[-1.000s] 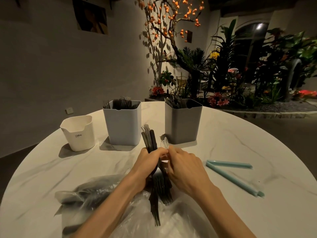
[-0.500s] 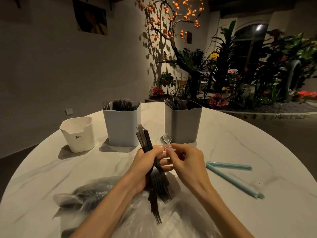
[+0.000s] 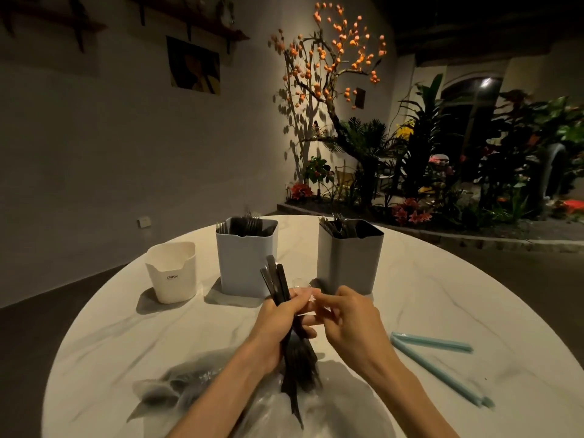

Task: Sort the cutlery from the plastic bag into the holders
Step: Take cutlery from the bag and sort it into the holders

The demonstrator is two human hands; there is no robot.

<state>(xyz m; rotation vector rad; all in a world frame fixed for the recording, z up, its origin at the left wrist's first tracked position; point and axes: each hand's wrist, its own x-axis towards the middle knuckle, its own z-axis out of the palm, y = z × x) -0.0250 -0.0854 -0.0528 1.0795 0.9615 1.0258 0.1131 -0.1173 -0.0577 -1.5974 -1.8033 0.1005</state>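
Gripping black cutlery [image 3: 295, 352] — left hand [image 3: 278, 324], clear spoon [image 3: 300, 287] blurred, right hand [image 3: 350, 317] pinching

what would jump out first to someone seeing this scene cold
Front and centre, the left hand grips a bundle of black forks above the plastic bag, while the right hand picks at clear plastic cutlery beside it. Behind them on the marble table stand three holders: white holder, pale blue holder and grey holder. Beyond, a lit tree with orange fruit stands against the wall.
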